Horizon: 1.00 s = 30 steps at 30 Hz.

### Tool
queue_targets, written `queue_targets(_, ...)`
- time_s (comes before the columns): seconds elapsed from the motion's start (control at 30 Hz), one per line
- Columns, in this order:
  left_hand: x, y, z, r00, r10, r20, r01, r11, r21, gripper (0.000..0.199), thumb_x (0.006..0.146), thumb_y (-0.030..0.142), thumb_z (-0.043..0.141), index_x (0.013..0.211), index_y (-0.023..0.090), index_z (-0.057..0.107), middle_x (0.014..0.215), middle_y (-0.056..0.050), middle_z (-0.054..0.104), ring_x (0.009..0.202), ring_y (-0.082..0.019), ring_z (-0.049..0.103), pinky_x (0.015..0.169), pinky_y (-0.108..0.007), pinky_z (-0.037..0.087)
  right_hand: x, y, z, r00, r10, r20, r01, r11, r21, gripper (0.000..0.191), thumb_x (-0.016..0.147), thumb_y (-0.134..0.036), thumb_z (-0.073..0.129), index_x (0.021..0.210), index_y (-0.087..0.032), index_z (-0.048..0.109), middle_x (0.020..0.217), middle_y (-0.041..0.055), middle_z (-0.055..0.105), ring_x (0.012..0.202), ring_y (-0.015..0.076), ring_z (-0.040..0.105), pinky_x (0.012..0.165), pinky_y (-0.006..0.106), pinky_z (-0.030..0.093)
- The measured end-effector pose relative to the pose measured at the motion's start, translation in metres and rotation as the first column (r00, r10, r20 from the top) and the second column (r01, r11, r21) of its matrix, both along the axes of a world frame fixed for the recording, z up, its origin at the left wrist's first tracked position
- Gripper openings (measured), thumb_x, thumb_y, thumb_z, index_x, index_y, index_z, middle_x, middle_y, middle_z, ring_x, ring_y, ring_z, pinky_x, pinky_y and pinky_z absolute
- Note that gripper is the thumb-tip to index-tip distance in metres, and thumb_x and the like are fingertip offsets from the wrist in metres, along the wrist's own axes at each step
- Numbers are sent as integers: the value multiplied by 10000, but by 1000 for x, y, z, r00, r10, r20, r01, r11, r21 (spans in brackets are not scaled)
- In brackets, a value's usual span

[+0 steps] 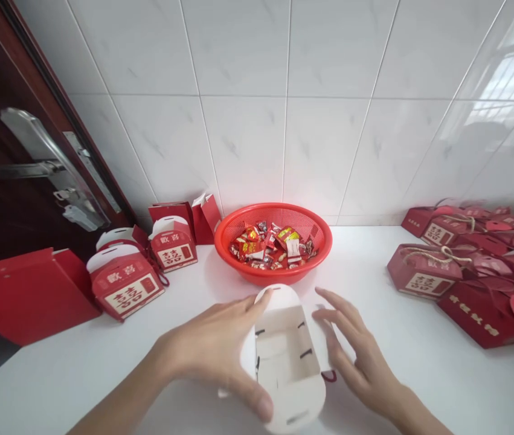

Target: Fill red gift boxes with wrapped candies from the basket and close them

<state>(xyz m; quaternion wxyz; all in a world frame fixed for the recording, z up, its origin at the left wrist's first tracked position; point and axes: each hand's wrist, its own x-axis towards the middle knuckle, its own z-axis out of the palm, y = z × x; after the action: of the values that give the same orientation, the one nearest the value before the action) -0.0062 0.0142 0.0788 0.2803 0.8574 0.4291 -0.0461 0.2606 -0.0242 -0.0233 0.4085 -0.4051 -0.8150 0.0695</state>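
Observation:
In front of me on the table is an open cardboard candy box (279, 362), with its white inside facing up and its flaps folded outward. Dark cord ends show through slots in its walls, and a dark red cord loop (329, 376) sticks out on the right. My left hand (220, 347) spans the box's left side, thumb at the near flap and fingers at the far flap, gripping it. By the right flap is my right hand (351, 347), fingers apart and holding nothing; whether the fingertips touch the flap I cannot tell.
Behind the box stands a red plastic basket (273, 275) of wrapped candies (279, 244). Red gift boxes (125, 287) and a large red bag (30, 293) stand left, near a door (25, 151). More red boxes (424, 272) crowd the right. A tiled wall (243, 151) rises behind.

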Motion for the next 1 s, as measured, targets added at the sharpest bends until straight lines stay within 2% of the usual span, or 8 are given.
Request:
queue_targets(0.1, 1, -3, -8, 991, 67, -116, -68, 998, -6, 1370, 524, 647, 816, 1631, 226, 129, 1661, -131, 268, 1467, -420, 355, 1165, -488, 377, -3, 5, -9, 998, 52, 41, -56, 992, 117, 396, 959, -108, 397, 1324, -228, 493, 1433, 111, 577, 1368, 241, 501, 1090, 405, 474)
queue_targets(0.2, 0, -4, -16, 982, 136, -128, -136, 991, 4, 1345, 525, 586, 820, 1631, 242, 136, 1663, -109, 263, 1478, -430, 332, 1161, -518, 389, -5, 10, -18, 996, 83, -32, -74, 971, 225, 374, 1022, -223, 371, 1387, -242, 453, 1421, 120, 591, 1310, 246, 562, 1038, 396, 522)
queue_targets(0.27, -2, -2, -22, 981, 154, -120, -157, 988, -17, 1340, 522, 550, 826, 1629, 267, 127, 1668, -90, 250, 1488, -433, 307, 1167, -536, 379, -6, 9, -22, 997, 68, -46, -60, 986, 155, 378, 1032, -369, 427, 1396, -272, 461, 1442, 128, 576, 1308, 288, 568, 1019, 431, 536)
queue_targets(0.4, -7, 5, -31, 987, 143, -79, -148, 988, -54, 1351, 505, 506, 847, 1625, 304, 119, 1674, -79, 233, 1492, -444, 290, 1179, -554, 357, -10, 3, -31, 997, 30, -71, -34, 997, -69, 575, 913, -576, 606, 1401, -299, 484, 1512, 144, 510, 1378, 383, 490, 1085, 544, 466)
queue_targets(0.53, -7, 13, -28, 994, 98, -43, -99, 995, -27, 1374, 497, 533, 853, 1626, 310, 104, 1682, -96, 210, 1499, -443, 272, 1174, -563, 353, -9, 3, -40, 994, 49, -99, -57, 995, -79, 715, 835, -595, 703, 1440, -296, 467, 1566, 147, 440, 1425, 394, 431, 1101, 539, 458)
queue_targets(0.67, -4, 21, -20, 991, 81, -110, -85, 996, -27, 1431, 480, 594, 853, 1633, 258, 75, 1699, -127, 112, 1539, -424, 150, 1210, -551, 284, -6, 3, -34, 993, 70, -91, -81, 991, -111, 710, 886, -529, 673, 1501, -284, 415, 1614, 149, 362, 1462, 373, 387, 1124, 523, 448)
queue_targets(0.83, -1, 21, -11, 998, 49, 29, -52, 995, 87, 1324, 540, 651, 827, 1625, 276, 167, 1653, -113, 298, 1491, -400, 314, 1168, -499, 370, -6, -2, -16, 988, 28, -151, -45, 993, -106, 677, 928, -434, 653, 1529, -302, 371, 1638, 125, 324, 1490, 341, 348, 1147, 512, 429)
queue_targets(1.0, -4, 12, -2, 994, 113, -7, -110, 980, 168, 1201, 586, 778, 761, 1584, 266, 333, 1644, -118, 311, 1482, -429, 322, 1196, -533, 310, -5, -6, -4, 983, -13, -184, 0, 997, -73, 635, 967, -422, 590, 1536, -306, 334, 1646, 112, 307, 1510, 332, 304, 1155, 526, 417)
